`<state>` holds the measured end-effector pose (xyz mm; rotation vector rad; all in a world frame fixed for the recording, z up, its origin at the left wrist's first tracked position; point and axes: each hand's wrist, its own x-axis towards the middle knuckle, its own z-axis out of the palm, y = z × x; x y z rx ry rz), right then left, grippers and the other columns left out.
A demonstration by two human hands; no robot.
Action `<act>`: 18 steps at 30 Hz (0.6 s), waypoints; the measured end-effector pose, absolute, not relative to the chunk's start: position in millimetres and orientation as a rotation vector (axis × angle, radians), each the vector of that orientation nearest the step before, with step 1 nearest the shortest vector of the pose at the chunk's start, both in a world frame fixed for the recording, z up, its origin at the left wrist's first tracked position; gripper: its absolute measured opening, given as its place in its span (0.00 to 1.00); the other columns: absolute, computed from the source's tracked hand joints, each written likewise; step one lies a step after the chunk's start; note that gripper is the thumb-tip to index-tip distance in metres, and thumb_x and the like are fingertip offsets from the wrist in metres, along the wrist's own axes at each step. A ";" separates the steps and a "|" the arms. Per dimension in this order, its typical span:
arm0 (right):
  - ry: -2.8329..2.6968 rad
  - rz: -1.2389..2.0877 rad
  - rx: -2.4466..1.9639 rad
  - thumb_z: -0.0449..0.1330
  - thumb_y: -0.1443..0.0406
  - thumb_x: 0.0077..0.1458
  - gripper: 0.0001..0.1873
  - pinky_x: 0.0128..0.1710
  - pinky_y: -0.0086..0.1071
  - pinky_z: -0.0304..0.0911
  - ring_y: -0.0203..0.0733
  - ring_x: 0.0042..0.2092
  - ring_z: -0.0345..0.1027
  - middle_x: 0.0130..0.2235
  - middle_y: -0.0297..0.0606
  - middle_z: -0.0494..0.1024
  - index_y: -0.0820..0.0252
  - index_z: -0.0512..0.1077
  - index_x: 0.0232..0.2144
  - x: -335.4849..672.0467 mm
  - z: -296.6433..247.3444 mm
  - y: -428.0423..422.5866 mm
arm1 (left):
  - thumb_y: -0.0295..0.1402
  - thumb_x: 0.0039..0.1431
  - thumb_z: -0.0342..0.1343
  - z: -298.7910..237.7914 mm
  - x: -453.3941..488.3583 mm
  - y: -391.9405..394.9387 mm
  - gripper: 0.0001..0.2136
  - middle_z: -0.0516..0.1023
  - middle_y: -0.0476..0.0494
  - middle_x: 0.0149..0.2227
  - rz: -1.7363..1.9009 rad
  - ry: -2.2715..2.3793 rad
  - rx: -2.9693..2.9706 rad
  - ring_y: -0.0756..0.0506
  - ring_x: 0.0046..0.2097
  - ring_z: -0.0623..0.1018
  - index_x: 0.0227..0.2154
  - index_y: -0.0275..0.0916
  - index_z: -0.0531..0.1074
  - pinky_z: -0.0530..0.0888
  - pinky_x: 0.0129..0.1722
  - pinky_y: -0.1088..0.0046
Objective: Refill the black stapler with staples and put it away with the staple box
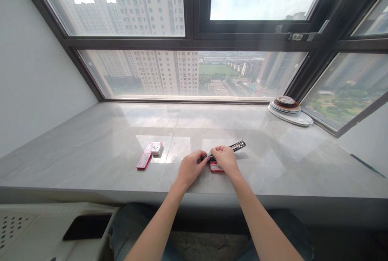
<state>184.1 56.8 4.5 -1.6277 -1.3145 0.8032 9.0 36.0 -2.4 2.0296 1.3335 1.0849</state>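
A long black stapler (238, 145) with a shiny metal channel is held slanting above the counter, its far end pointing right. My left hand (190, 167) is closed around its near left end, thumb and fingertips pinching. Close beside it, my right hand (226, 159) is closed over the stapler's middle, fingertips pinched together. A small pale strip shows between the hands; what exactly the right fingertips grip is hidden. Beneath the right hand lies a red and white box (216, 167), partly covered by that hand.
Left on the grey counter (100, 151) are a red box (144, 161), a pink-white box (148, 147) and a small white box (157, 148). Stacked plates (287, 111) sit in the back right corner by the windows. A pale perforated seat or case (36, 232) stands lower left.
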 end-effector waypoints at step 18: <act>-1.308 0.629 -1.759 0.59 0.58 0.53 0.12 0.31 0.30 0.60 0.42 0.29 0.73 0.25 0.37 0.80 0.59 0.78 0.29 187.4 -5.6 55.0 | 0.39 0.66 0.58 -1.7 8.4 38.3 0.08 0.80 0.47 0.42 1.049 1.285 2.069 0.44 0.42 0.78 0.44 0.47 0.78 0.74 0.43 0.68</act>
